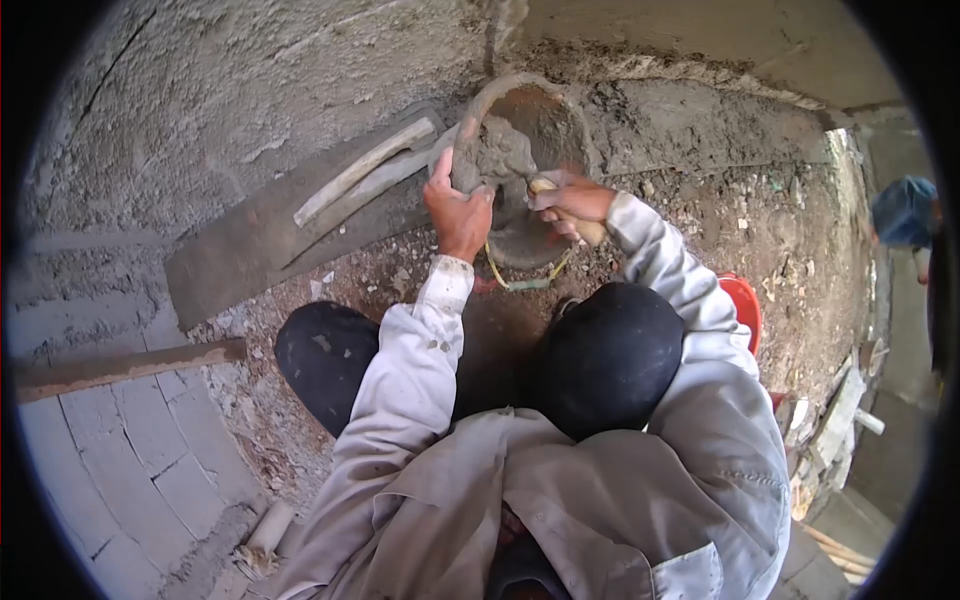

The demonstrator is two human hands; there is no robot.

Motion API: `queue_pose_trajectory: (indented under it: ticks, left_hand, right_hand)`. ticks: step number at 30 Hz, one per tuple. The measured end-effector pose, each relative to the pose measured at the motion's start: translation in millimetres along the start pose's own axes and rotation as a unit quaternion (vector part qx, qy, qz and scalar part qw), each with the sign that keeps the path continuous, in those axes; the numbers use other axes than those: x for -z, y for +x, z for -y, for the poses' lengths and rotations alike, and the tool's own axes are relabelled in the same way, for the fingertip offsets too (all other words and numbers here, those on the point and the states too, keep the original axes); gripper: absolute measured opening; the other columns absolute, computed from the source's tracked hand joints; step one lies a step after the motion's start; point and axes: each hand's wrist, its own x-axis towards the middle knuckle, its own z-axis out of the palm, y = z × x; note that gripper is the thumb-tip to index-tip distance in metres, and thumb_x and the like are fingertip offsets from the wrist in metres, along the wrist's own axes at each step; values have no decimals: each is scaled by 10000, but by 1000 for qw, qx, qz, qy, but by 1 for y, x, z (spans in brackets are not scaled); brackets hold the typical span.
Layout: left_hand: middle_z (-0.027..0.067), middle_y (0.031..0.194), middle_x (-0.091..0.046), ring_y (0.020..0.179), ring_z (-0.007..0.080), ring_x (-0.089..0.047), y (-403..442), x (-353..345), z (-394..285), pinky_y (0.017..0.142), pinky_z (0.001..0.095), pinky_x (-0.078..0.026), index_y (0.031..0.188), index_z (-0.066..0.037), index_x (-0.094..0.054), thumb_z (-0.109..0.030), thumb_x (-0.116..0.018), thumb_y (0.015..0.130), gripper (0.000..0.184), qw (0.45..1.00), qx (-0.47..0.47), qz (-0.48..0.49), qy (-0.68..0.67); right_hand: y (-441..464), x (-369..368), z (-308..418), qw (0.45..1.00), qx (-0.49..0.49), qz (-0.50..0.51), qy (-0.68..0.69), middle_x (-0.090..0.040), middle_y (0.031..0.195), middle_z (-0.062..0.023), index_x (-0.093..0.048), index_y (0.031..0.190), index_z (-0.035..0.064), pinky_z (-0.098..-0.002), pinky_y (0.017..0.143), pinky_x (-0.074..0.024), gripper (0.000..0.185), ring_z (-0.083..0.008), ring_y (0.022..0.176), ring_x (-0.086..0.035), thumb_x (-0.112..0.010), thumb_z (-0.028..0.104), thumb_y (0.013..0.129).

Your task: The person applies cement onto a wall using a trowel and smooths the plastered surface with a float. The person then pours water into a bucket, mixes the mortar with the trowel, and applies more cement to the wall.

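A mortar-crusted bucket stands tilted against the foot of the wall, its round opening facing me. Wet grey mortar is heaped inside it. My left hand is closed on the bucket's left rim, thumb toward the inside. In my right hand is the wooden handle of a trowel, held over the bucket's lower right part. The blade is mostly hidden by the hand and the mortar. The bucket's yellow handle hangs down at its near side.
Left of the bucket, a wooden float lies on a dark board. A red bucket is beside my right arm. Rubble covers the ground. A plank crosses the bricks at left. Another person's blue clothing shows at far right.
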Motion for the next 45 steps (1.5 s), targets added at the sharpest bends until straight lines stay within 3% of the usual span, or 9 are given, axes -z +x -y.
queue_pose_trajectory:
  ticks: [4,6,11,15,20,24,27,29,45]
  left_hand:
    - [73,951,-687,855,123,-622,-1,-5,-4,794,294,-512,1167,42,-627,42,-599,685,483,998,43,38,-6]
    - [74,942,-688,847,139,-626,8,4,15,794,304,-514,1170,49,-617,36,-604,677,493,999,13,30,-17]
    - [161,1193,-637,1105,225,-598,10,4,16,1023,347,-435,1325,115,-513,93,-614,649,684,998,-16,25,50]
    - [184,1158,-638,1074,256,-604,8,-2,9,1012,357,-435,1294,134,-527,64,-582,632,668,993,-40,56,101]
    - [188,1159,-641,1064,268,-610,8,-7,16,995,344,-439,1306,119,-528,71,-581,621,689,998,-29,17,55]
    - [174,1118,-663,1019,258,-630,9,-4,0,962,326,-459,1314,98,-535,74,-580,627,689,998,-1,39,42]
    - [177,1072,-674,979,258,-642,10,-5,16,943,342,-474,1271,84,-570,64,-593,637,635,997,-45,34,45]
    - [179,1059,-675,974,257,-642,3,-8,-4,939,350,-478,1242,87,-581,62,-595,640,603,996,-48,35,66]
    - [67,988,-705,883,134,-620,10,-6,-2,840,284,-503,1214,40,-628,66,-596,672,543,997,-38,52,51]
  right_hand:
    - [99,30,-72,962,-112,-72,-239,-687,830,-151,-629,1068,34,-441,571,-577,251,-291,683,-711,-620,245,933]
    - [102,50,-74,700,194,227,-648,-703,837,-139,-653,954,26,-398,658,-582,249,-263,695,-707,-657,260,868]
    - [9,11,25,800,8,-132,-585,-717,980,-208,-680,1079,13,-437,838,-553,456,-378,959,-693,-680,310,732]
    - [90,23,-8,370,222,205,-879,-723,939,-158,-729,858,111,-471,825,-557,336,-343,906,-710,-808,322,609]
    - [92,57,-6,395,344,227,-821,-701,875,-182,-671,847,95,-501,845,-540,345,-375,935,-695,-808,264,579]
    - [90,100,-16,677,-13,-136,-723,-732,1029,-164,-737,1047,64,-433,851,-537,401,-335,937,-696,-768,279,710]
    - [159,144,-118,817,98,126,-554,-663,780,-114,-662,906,86,-397,600,-523,137,-243,650,-633,-693,206,847]
    - [98,80,-75,959,-128,166,-189,-557,679,-33,-606,847,103,-363,517,-481,91,-172,560,-553,-644,185,861]
    - [25,21,-33,924,-78,-101,-360,-620,692,-58,-588,912,27,-365,444,-492,77,-140,489,-537,-585,101,893]
